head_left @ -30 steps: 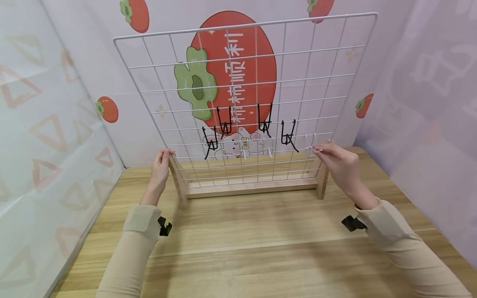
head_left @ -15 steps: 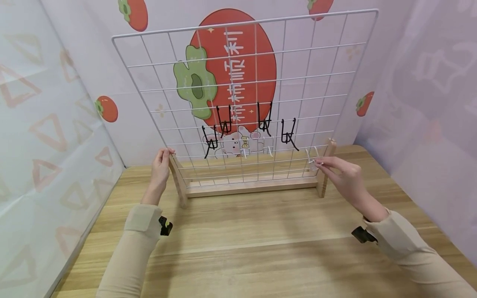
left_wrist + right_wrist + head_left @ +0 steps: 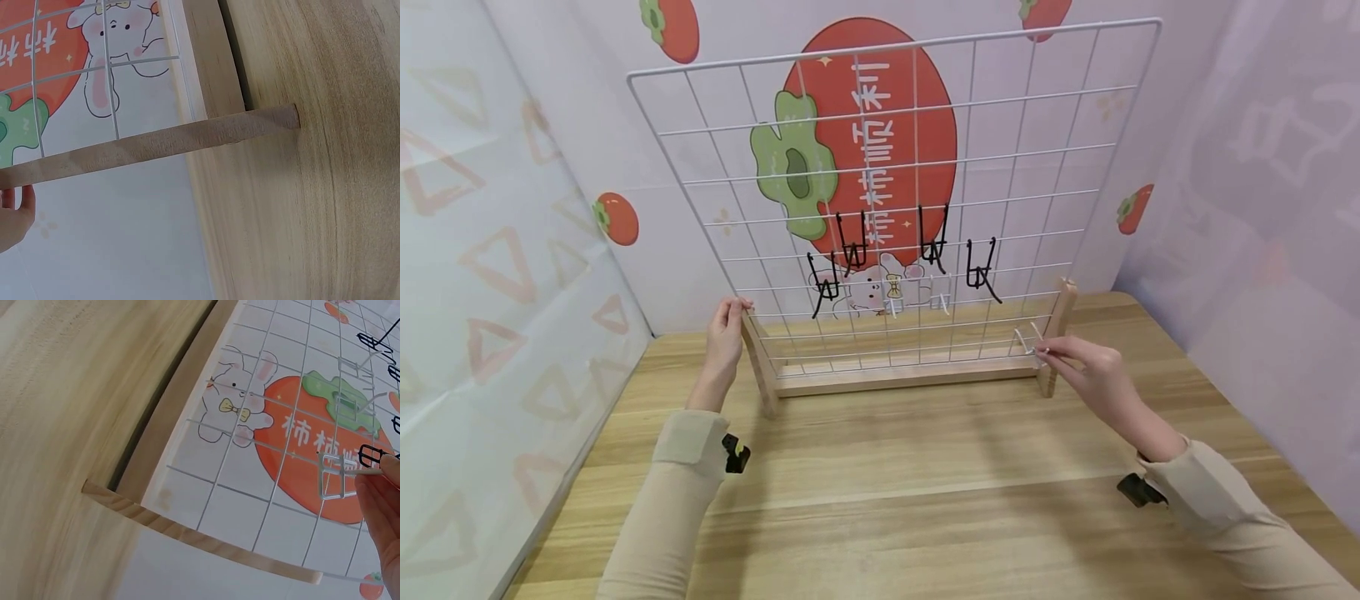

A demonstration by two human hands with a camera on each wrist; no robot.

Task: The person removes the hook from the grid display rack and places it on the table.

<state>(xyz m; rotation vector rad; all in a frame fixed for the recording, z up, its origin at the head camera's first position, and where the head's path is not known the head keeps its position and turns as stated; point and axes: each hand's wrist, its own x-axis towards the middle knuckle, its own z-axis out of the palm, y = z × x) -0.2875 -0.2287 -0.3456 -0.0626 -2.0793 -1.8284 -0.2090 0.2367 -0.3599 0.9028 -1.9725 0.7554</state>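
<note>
The right hand [image 3: 1093, 367] pinches a white hook [image 3: 343, 475] between closed fingertips, prongs slanting up-left from them, near the wire grid [image 3: 915, 108].

In front of the wire grid [image 3: 916, 162] I see a wide way for a hand to pass low over the desk [image 3: 910, 483], as far as the wooden crossbar [image 3: 910, 381] along the grid's foot. Higher up, the black hooks [image 3: 978, 276] jut forward across the middle and have to be passed over or around. The right post [image 3: 194, 536] crowds the white hook [image 3: 341, 475] on its outer side, while the left hand [image 3: 723, 343] on the left post [image 3: 150, 145] fills that edge.
</note>
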